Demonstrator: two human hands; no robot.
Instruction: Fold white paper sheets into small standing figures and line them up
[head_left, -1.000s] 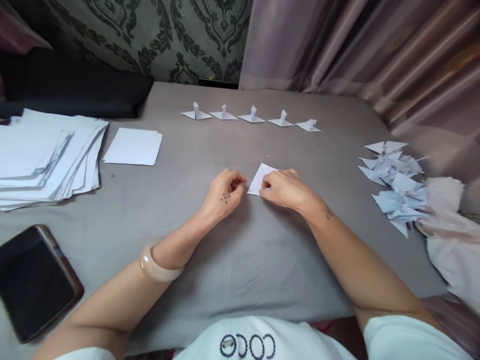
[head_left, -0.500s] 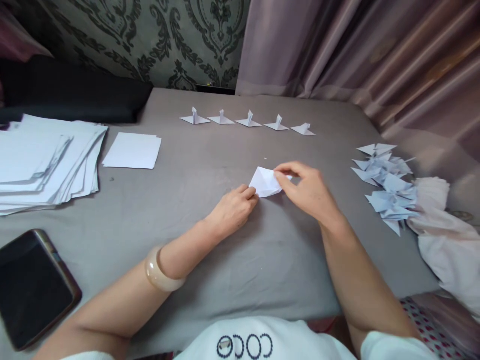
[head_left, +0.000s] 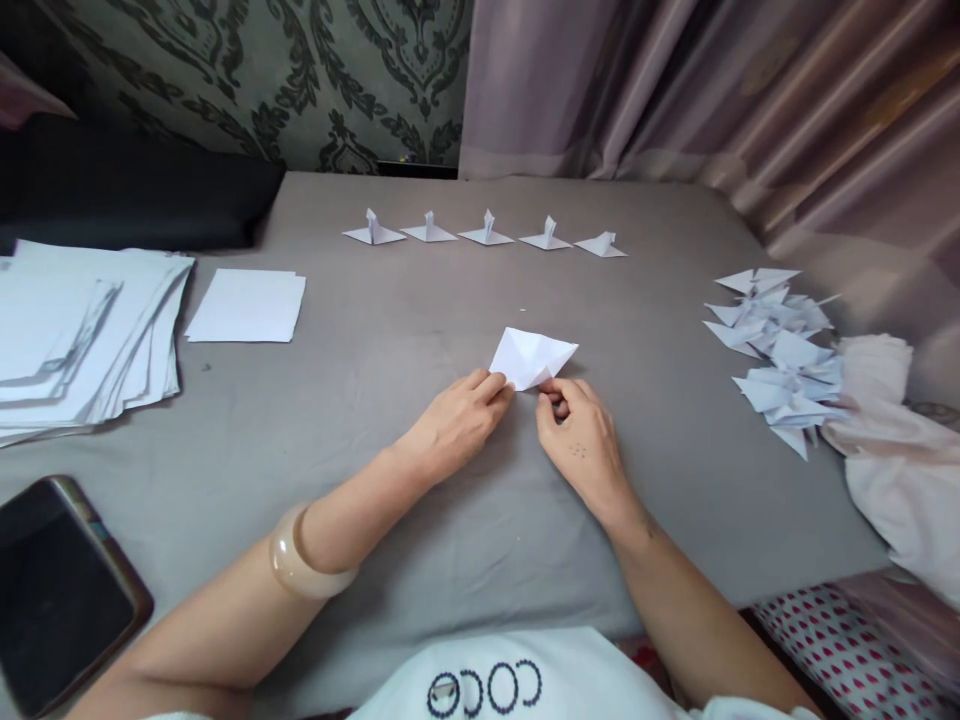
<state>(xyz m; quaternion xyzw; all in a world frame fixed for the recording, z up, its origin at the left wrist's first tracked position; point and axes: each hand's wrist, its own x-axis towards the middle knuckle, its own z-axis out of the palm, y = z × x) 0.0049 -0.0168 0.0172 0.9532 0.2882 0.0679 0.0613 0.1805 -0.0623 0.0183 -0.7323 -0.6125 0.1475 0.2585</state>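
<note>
A partly folded piece of white paper lies on the grey cloth in front of me, with creases across it and a pointed corner to the right. My left hand has its fingers closed on the paper's lower left corner, pressing it to the table. At the near right edge, my right hand pinches the paper between thumb and curled fingers. The fingertips partly cover both near edges.
Several folded paper cranes stand in a row at the back. More folded cranes are heaped at the right beside a white cloth. Square sheets, a paper stack and a dark tablet-like device lie at the left.
My right hand has moved from the paper's right corner down to its near edge, uncovering the right point. The left hand stays at the lower left corner. The view has shifted slightly.
</note>
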